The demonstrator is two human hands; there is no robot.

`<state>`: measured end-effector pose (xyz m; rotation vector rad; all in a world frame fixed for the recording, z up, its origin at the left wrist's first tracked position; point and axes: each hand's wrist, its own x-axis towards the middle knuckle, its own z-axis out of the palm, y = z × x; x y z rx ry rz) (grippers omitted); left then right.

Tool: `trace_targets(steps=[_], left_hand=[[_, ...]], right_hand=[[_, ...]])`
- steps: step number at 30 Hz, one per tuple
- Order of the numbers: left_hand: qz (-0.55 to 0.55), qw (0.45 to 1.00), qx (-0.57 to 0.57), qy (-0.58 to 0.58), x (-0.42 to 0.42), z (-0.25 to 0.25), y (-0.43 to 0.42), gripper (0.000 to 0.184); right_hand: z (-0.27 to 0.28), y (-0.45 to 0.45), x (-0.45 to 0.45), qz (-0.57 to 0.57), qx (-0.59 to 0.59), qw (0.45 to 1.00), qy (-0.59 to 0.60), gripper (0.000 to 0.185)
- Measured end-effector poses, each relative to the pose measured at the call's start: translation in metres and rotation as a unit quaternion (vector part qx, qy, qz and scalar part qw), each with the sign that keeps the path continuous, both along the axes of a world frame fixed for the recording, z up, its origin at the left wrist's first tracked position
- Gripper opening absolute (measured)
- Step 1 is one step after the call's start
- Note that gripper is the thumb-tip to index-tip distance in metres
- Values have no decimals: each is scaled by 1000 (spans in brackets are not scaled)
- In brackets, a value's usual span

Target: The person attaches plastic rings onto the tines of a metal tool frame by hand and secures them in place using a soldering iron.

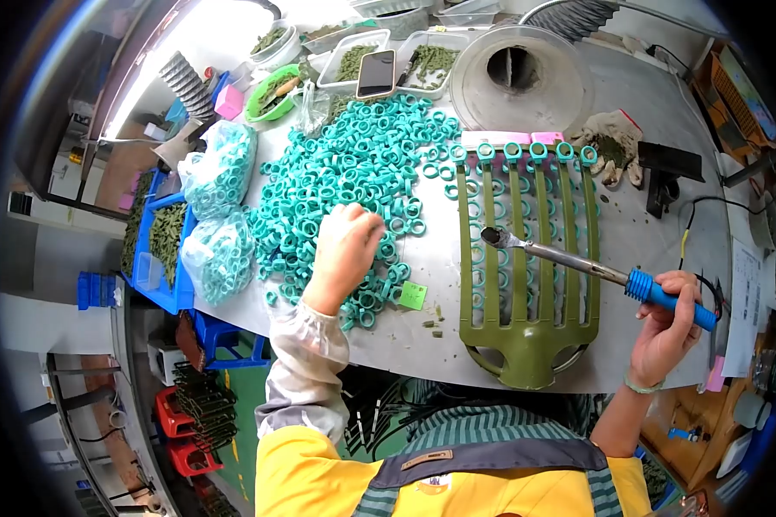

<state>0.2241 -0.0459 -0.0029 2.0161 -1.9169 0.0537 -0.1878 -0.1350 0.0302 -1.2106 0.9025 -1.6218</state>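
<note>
My right hand [668, 319] grips the blue handle of a soldering iron [591, 265], whose long metal shaft slants up and left. Its dark, broad tip lies over an olive-green frame [526, 345] with several long parallel bars. Teal rings [537, 151] line the frame's far end, and more show between its bars. My left hand [347, 250] is over a large heap of teal rings [336, 164], fingers curled together. Whether it holds a ring is hidden from this angle.
Clear bags of teal rings [220, 258] and a blue tray [178, 295] lie at the left. A phone [376, 74] rests on tubs of green pieces [429, 65]. A round, hooded lid [569, 82], a glove [616, 142] and a black stand [661, 185] are at the back right.
</note>
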Motion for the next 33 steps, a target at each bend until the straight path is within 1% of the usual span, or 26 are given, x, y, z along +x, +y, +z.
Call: trace_targets(steps=[1,2,4,5,6,8,9,10,12,13,17,20,23,24,25,26,27,33], left_hand=[[-2,999,-8,-40,-5,-3,4,13],[29,997,15,-74,-8,-11,6,16],[48,995,-12,-92,-14,-26,2,18],[47,995,-6,-85,-14,-29,3,15],[51,999,-16,-8,-16,-27,2,13],[60,987,-32,145,-21,-19,3,10],[74,965,25,249,-21,-12,2,7],[71,934,44,347,-21,-10,3,8],[63,842,81,530,-23,-5,4,10],[39,841,96,531,-27,3,2,18],[-12,855,62,514,-38,6,-12,27],[-15,879,67,471,-47,19,-33,25],[-49,878,24,476,-52,19,-51,25],[-30,882,26,469,-52,19,-56,27],[-45,926,-9,375,-51,18,-60,28],[-59,958,-45,276,-50,15,-65,29],[-73,963,-80,247,-51,13,-70,29],[-127,973,-97,169,-47,5,-89,29]], right_hand=[[1,0,1,1,-1,1000,1,26],[2,1,1,3,-2,1000,3,26],[3,1,4,7,1,1000,0,25],[3,1,5,7,2,1000,-1,25],[3,1,4,11,2,1000,-4,25],[2,1,4,21,3,1000,-8,24],[1,2,5,18,2,1000,-8,24],[-1,1,6,16,1,1000,-8,24],[-3,1,10,21,-4,1000,-10,24],[-2,1,13,27,-8,1000,-12,24],[-2,1,28,39,-10,999,-11,24],[-6,-3,37,48,-14,999,-14,24],[-11,-8,43,53,-23,998,-21,24],[-12,-9,45,53,-21,998,-18,25],[-13,-10,48,52,-19,998,-16,25],[-15,-12,50,51,-16,998,-14,25],[-19,-13,52,53,-17,998,-11,26],[-29,-22,63,75,0,997,-17,23]])
